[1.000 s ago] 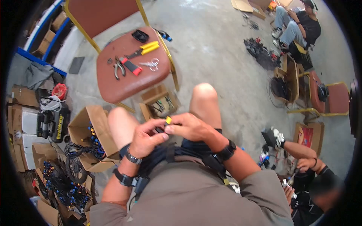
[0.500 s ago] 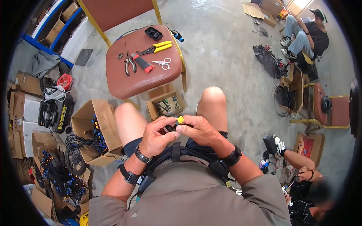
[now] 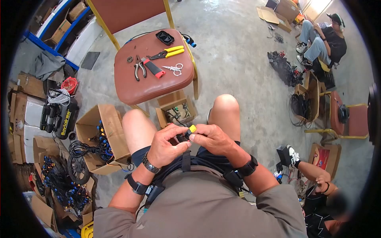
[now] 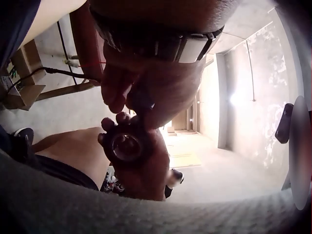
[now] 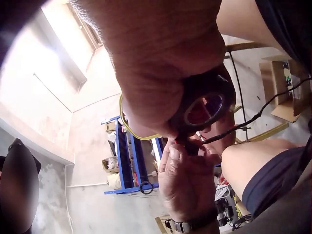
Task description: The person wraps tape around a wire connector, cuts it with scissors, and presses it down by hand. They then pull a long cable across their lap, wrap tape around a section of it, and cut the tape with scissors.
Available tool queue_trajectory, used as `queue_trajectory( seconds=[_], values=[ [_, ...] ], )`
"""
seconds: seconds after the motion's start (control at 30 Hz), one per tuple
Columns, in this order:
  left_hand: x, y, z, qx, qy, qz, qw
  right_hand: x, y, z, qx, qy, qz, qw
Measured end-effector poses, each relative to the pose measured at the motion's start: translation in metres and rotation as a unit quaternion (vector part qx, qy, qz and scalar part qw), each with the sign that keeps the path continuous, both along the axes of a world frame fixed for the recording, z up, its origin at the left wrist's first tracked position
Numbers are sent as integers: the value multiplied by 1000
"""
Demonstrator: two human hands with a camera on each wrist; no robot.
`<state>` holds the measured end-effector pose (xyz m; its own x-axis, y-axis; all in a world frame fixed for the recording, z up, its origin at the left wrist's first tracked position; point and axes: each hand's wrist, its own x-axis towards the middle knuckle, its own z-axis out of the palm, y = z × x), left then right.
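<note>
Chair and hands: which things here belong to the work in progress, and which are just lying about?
Seemingly in use:
- black cable
- black roll, probably tape
- yellow-tipped piece

Lying on the chair:
- scissors
- grey pliers
- yellow-handled tool

Shirt (image 3: 198,202): grey-brown, short-sleeved
Shorts (image 3: 213,160): dark navy
Watch (image 3: 150,163): metal links, behind my left hand (image 3: 168,146)
Black strap (image 3: 249,166): behind my right hand (image 3: 213,139)

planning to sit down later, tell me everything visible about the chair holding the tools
The chair stands upright on the floor: red-brown, leather-like seat and back, gold-coloured frame, top cut off by the picture. On its seat lie scissors, pliers, a yellow-handled tool, a red-and-black tool, a small dark ring and a black item. Neither hand touches it.
</note>
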<state>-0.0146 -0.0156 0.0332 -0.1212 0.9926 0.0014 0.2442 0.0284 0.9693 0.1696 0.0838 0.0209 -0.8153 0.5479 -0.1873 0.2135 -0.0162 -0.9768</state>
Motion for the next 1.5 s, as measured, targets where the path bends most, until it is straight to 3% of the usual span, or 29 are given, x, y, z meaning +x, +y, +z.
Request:
queue_trajectory(
  seconds=[0.2,0.27,0.4,0.53,0.6,1.1,1.5],
  values=[
    [2,0,5,0,47,-14,999,0,-5,-1,30,25,-30,999],
    [0,-2,-1,86,110,-28,990,3,-7,1,18,22,-24,999],
    [0,-4,-1,104,108,-24,988,3,-12,-5,0,37,-21,999],
    [3,-7,3,96,120,-30,988,8,-9,-8,96,88,11,991],
    [6,-8,3,79,111,-18,991,10,-11,4,40,31,-3,999],
    [6,-10,6,74,121,-9,990,19,-20,-4,-124,25,-19,992],
    [8,-12,2,64,113,-8,992,29,-25,-6,-148,33,-19,988]
  ],
)
